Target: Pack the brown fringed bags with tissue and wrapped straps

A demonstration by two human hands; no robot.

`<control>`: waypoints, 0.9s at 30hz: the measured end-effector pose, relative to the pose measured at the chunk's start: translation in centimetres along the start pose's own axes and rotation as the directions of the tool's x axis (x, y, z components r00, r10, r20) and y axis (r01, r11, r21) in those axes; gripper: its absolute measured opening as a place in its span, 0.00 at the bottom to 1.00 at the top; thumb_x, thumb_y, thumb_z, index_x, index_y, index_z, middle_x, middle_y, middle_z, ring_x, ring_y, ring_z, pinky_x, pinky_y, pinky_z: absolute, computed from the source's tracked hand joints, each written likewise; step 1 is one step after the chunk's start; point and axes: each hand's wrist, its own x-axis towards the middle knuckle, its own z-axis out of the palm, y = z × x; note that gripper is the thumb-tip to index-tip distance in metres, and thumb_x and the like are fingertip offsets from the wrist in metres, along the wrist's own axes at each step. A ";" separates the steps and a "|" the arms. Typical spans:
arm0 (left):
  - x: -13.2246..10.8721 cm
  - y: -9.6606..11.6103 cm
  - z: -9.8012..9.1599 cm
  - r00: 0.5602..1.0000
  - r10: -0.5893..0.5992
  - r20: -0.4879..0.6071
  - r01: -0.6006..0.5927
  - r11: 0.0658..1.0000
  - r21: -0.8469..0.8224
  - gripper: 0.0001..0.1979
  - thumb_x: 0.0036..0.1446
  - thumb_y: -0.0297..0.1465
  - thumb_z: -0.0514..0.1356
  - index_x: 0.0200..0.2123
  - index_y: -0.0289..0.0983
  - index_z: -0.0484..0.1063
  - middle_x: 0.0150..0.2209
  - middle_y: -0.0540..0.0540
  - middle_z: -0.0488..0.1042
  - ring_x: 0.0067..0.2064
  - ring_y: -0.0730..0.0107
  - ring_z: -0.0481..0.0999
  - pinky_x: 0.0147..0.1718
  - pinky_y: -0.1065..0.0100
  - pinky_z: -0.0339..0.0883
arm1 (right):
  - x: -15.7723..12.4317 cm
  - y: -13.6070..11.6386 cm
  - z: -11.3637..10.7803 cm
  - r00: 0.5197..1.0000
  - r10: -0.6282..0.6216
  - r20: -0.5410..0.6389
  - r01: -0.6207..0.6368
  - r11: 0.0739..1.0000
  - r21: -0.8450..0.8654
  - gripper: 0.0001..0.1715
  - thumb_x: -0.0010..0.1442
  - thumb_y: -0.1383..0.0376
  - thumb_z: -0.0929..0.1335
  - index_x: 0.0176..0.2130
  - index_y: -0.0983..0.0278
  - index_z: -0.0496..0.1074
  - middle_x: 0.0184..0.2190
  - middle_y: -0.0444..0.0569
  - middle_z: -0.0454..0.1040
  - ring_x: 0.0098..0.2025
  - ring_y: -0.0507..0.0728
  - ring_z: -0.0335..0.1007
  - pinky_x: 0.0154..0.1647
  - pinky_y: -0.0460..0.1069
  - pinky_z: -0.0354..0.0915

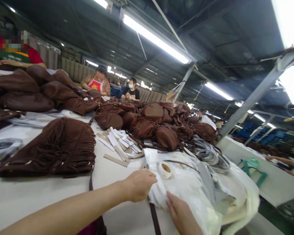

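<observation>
My left hand (140,185) is closed, its fingers curled on the thin white sheet (158,192) in front of me. On the sheet's other side is my right hand (182,212), with thumb and fingers pressed together at its edge; the fingertips are partly hidden. Just beyond the hands, a roll of white tape (165,170) lies on a heap of white plastic (186,186). A dark brown strap (155,217) hangs below the hands. To the left, a brown fringed bag (56,148) with metal eyelets lies flat on the white table (51,199).
Many brown bags (153,112) are piled along the table's far side. White and grey card strips (120,143) lie before them. Coiled clear tubing (210,151) is at the right. Co-workers (96,83) sit across the table. A green stool (253,168) stands past its right edge.
</observation>
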 end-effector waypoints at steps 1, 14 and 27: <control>1.6 0.0 1.1 1.000 0.025 0.018 -0.025 1.000 0.004 0.14 0.54 0.22 0.54 0.43 0.37 0.71 0.47 0.41 0.73 0.51 0.58 0.70 0.51 0.62 0.63 | 0.0 0.1 0.1 1.000 -0.014 -0.015 0.014 1.000 -0.015 0.21 0.59 0.65 0.59 0.42 0.67 0.77 0.41 0.60 0.80 0.43 0.65 0.76 0.46 0.53 0.64; 5.1 -2.1 7.8 0.997 0.038 0.073 -0.042 0.998 0.055 0.16 0.60 0.28 0.51 0.51 0.36 0.66 0.54 0.41 0.69 0.57 0.57 0.64 0.59 0.53 0.53 | -1.8 0.6 -2.3 0.966 -0.243 -0.092 0.253 0.960 0.119 0.18 0.66 0.59 0.59 0.28 0.60 0.69 0.27 0.46 0.74 0.31 0.55 0.71 0.34 0.46 0.64; 5.4 -2.5 8.9 1.000 0.019 -0.002 -0.019 1.000 0.003 0.15 0.63 0.31 0.50 0.51 0.38 0.69 0.55 0.43 0.70 0.57 0.57 0.66 0.58 0.51 0.53 | -2.0 1.5 -0.7 0.912 -0.169 -0.375 0.169 0.985 -0.033 0.28 0.64 0.51 0.60 0.55 0.65 0.66 0.52 0.60 0.72 0.50 0.64 0.71 0.50 0.58 0.68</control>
